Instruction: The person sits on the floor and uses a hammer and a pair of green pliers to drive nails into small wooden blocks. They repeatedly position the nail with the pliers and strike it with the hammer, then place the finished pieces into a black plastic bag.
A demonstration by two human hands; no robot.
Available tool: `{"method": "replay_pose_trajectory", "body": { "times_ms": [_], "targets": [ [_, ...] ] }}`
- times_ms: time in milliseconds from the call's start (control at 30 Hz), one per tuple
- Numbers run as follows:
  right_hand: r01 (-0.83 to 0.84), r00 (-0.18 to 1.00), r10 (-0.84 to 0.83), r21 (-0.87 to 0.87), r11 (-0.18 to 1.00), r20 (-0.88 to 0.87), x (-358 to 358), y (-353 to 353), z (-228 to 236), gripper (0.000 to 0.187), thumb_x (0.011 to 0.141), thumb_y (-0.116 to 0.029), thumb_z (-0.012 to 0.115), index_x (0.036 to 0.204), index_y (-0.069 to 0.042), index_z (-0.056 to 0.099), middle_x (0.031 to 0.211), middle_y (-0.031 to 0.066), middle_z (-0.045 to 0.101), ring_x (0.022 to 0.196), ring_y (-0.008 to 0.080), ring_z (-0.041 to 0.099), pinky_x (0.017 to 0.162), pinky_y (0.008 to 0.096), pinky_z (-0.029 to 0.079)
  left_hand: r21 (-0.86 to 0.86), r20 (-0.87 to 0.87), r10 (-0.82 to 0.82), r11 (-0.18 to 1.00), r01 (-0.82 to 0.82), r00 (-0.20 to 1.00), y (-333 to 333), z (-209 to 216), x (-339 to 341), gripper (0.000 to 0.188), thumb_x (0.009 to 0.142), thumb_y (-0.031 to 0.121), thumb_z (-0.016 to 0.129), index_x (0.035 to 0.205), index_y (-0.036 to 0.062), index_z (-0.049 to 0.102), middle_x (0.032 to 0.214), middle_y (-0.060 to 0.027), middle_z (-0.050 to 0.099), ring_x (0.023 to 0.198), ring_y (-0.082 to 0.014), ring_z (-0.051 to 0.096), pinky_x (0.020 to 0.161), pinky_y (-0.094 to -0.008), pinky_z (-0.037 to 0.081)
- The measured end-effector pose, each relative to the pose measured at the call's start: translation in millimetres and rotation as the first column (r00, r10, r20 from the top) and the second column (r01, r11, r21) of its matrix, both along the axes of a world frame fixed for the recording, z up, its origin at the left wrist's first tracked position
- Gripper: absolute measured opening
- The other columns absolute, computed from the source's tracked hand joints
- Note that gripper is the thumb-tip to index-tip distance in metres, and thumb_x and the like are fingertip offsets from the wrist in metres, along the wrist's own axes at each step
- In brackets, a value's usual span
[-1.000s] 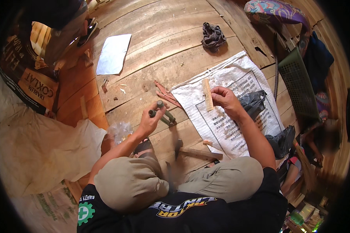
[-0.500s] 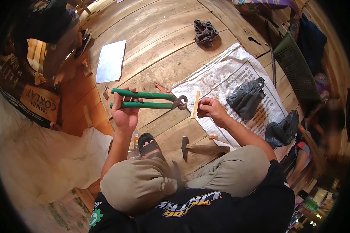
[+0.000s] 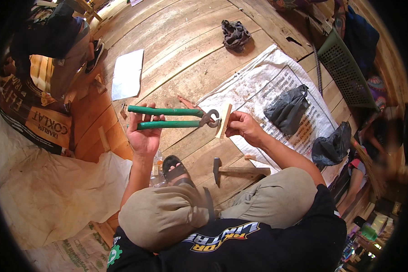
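Observation:
My left hand (image 3: 143,136) is wrapped round the long green handles of a pair of pincers (image 3: 170,111), its fingers between and over them. The dark pincer jaws are parted and reach the near side of a small strip of wood (image 3: 225,119). That strip is pinched upright between the thumb and fingers of my right hand (image 3: 245,128). Whether the jaws grip something on the wood is too small to tell. Below, on the plank floor, lies a hammer (image 3: 240,171) with a wooden handle and dark head.
A white woven sack (image 3: 258,81) is spread on the right, with dark plastic bags (image 3: 288,109) on it. White paper (image 3: 128,75) and a crumpled dark cloth (image 3: 235,36) lie farther off. A green basket (image 3: 344,68) stands far right. Another person (image 3: 68,50) sits at the upper left.
The wood strip has tilted and come closer to the pincer jaws. The lower handle has shifted in my left hand. My right hand has moved slightly up.

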State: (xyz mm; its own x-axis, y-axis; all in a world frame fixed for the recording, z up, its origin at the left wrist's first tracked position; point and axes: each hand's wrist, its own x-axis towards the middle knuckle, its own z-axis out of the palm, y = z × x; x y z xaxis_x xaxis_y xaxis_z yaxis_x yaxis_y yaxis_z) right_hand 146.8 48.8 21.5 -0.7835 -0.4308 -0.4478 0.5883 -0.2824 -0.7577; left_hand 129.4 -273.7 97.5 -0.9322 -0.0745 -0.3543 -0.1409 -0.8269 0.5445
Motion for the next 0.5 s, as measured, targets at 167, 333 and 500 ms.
{"method": "replay_pose_trajectory", "body": {
  "times_ms": [167, 333, 500],
  "targets": [
    [0.015, 0.999, -0.015, 0.010, 1.000, -0.039, -1, 1, 4, 0.017, 0.087, -0.009, 0.059, 0.102, -0.001, 0.062, 0.093, 0.0080, 0.067, 0.080, 0.0157, 0.066, 0.075, 0.0317, 0.056, 0.090, -0.070, -0.084, 0.992, 0.091, 0.994, -5, -1, 4, 0.040, 0.099, 0.037, 0.048, 0.119, 0.0048, 0.061, 0.126, -0.0180, 0.057, 0.111, -0.0286, 0.054, 0.098, -0.0487, 0.045],
    [0.023, 0.968, 0.022, 0.177, 0.984, -0.249, -3, 2, 13, 0.014, 0.090, -0.011, 0.062, 0.099, 0.000, 0.064, 0.092, 0.0065, 0.067, 0.082, 0.0128, 0.064, 0.077, 0.0295, 0.054, 0.105, -0.090, -0.091, 0.989, 0.100, 0.992, -2, 5, 4, 0.040, 0.098, 0.037, 0.048, 0.121, 0.0066, 0.061, 0.130, -0.0183, 0.055, 0.108, -0.0276, 0.054, 0.101, -0.0488, 0.043],
    [0.067, 0.916, 0.044, 0.261, 0.963, -0.398, -2, 3, 13, 0.014, 0.093, -0.011, 0.061, 0.100, 0.000, 0.064, 0.093, 0.0055, 0.068, 0.085, 0.0121, 0.064, 0.078, 0.0285, 0.052, 0.121, -0.116, -0.130, 0.982, 0.144, 0.985, -6, 3, 4, 0.041, 0.098, 0.036, 0.049, 0.124, 0.0060, 0.059, 0.132, -0.0182, 0.053, 0.106, -0.0269, 0.055, 0.102, -0.0480, 0.042]
  ]
}}
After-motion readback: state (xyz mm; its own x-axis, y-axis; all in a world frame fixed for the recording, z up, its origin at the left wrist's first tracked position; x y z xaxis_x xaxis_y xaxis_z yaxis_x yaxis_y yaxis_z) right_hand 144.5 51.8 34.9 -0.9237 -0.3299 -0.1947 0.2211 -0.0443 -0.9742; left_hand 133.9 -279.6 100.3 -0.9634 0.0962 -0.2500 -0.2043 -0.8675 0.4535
